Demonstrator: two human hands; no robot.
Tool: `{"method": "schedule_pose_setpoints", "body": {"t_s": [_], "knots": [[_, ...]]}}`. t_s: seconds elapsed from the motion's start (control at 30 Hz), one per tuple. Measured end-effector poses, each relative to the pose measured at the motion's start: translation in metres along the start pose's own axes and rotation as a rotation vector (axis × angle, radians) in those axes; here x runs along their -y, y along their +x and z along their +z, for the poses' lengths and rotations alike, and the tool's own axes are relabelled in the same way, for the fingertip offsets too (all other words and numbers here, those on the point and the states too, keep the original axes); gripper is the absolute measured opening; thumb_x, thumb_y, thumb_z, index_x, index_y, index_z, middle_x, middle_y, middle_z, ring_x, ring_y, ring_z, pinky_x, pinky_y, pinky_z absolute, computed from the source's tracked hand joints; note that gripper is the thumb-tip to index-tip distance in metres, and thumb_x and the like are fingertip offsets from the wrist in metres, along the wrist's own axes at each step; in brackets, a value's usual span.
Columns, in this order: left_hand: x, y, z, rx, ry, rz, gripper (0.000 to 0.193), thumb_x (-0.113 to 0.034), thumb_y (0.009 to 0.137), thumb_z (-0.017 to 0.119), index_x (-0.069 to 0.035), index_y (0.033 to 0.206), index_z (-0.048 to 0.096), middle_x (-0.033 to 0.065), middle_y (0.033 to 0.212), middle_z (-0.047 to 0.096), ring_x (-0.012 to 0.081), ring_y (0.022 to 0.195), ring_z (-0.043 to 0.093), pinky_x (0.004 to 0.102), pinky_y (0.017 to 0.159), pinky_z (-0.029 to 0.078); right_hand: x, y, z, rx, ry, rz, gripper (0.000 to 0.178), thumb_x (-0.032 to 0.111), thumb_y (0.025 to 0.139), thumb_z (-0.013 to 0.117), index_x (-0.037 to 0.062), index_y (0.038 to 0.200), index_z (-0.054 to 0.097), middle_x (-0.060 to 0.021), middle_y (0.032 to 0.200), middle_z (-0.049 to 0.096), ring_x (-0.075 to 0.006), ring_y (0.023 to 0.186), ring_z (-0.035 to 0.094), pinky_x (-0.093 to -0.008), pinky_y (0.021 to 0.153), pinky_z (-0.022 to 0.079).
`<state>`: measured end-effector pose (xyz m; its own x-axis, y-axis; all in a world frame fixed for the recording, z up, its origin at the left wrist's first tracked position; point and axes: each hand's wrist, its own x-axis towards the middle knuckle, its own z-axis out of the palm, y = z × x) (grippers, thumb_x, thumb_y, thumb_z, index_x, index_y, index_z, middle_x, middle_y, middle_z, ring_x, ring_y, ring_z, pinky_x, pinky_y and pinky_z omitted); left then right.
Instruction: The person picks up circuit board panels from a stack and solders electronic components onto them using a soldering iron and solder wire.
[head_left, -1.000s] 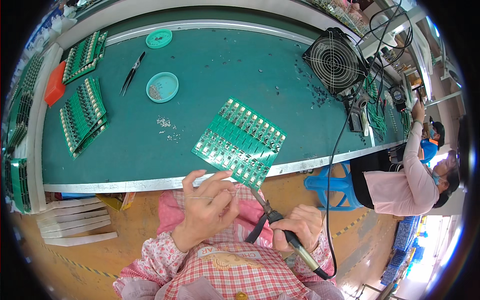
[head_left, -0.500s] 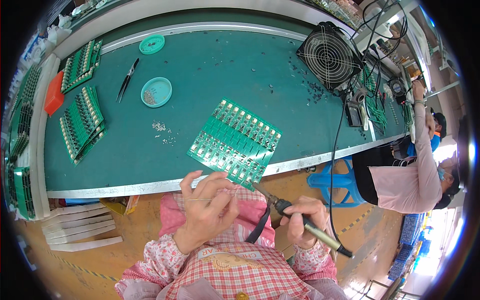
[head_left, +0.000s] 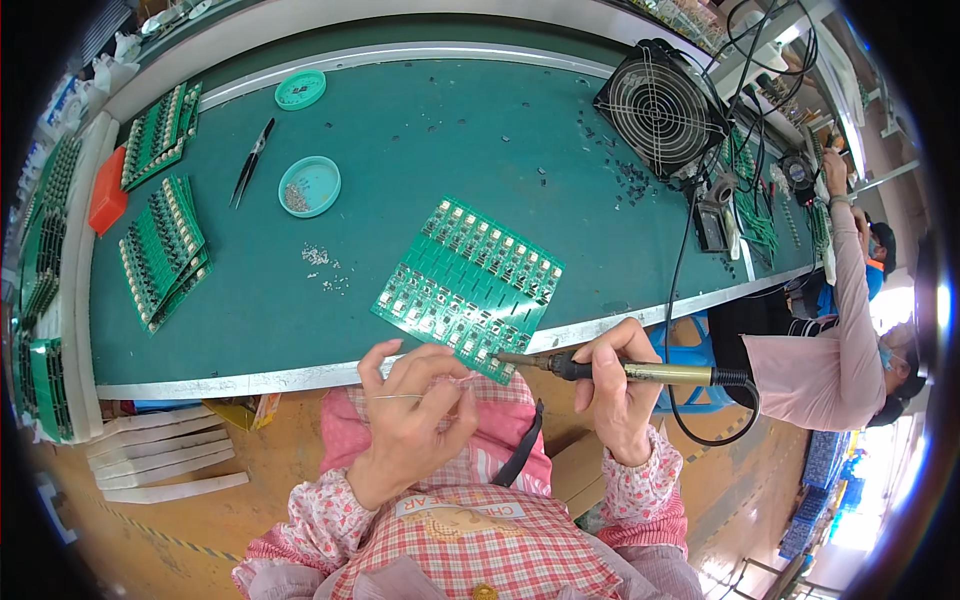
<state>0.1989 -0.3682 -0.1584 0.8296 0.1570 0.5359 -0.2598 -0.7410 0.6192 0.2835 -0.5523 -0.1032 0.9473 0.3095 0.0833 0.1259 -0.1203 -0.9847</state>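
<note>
A green circuit board (head_left: 468, 290) with rows of small white and black parts lies at a slant, its near corner jutting past the bench's front edge. My right hand (head_left: 622, 400) grips a soldering iron (head_left: 672, 373) by its yellowish handle, the dark tip at the board's near right corner. Close to the board's near edge, my left hand (head_left: 412, 425) has thumb and fingers pinched together; a thin solder wire (head_left: 396, 396) runs across its fingers. The wire's end by the board is too fine to make out.
Two turquoise dishes (head_left: 336, 180), tweezers (head_left: 250, 168) and scattered tiny parts (head_left: 318, 257) lie left of the board. Stacked boards (head_left: 165, 250) and a red box (head_left: 108, 192) sit farther left. A black fan (head_left: 662, 110) stands far right, near cables. Another person (head_left: 815, 365) works at right.
The soldering iron has swung from pointing down-right to nearly level, its tip now a little farther left on the board. My right hand has risen and turned; my left hand has barely moved.
</note>
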Motion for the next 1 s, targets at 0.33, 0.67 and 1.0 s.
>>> {"method": "schedule_pose_setpoints", "body": {"t_s": [0.33,0.67,1.0], "knots": [[0.001,0.002,0.001,0.019,0.026,-0.003,0.017,-0.005,0.071,0.07,-0.01,0.069,0.054,0.0013,0.089,0.062,0.0189,0.091,0.063,0.045,0.098,0.03,0.0,0.005,0.001,0.078,-0.075,-0.094,0.029,0.025,0.097,0.054,0.0002,0.082,0.05,-0.0033,0.06,0.055,-0.0069,0.04,0.048,-0.0204,0.038,0.035],[-0.001,0.003,-0.001,0.0,0.015,0.0,0.017,-0.004,0.07,0.069,-0.01,0.068,0.053,0.0019,0.087,0.063,0.0197,0.089,0.065,0.0458,0.098,0.03,-0.003,0.004,-0.007,0.122,-0.143,-0.154,0.012,0.005,0.091,0.056,-0.0012,0.081,0.054,-0.007,0.068,0.065,-0.0065,0.048,0.055,-0.0218,0.046,0.044],[-0.001,-0.003,0.0,0.02,-0.024,0.032,0.021,-0.003,0.067,0.069,-0.01,0.062,0.05,0.0026,0.09,0.063,0.0233,0.095,0.066,0.0471,0.099,0.031,-0.005,-0.02,-0.013,-0.13,-0.003,-0.117,0.018,0.013,0.094,0.054,-0.0011,0.083,0.051,-0.0104,0.069,0.065,-0.0066,0.043,0.051,-0.0205,0.039,0.04]]}}
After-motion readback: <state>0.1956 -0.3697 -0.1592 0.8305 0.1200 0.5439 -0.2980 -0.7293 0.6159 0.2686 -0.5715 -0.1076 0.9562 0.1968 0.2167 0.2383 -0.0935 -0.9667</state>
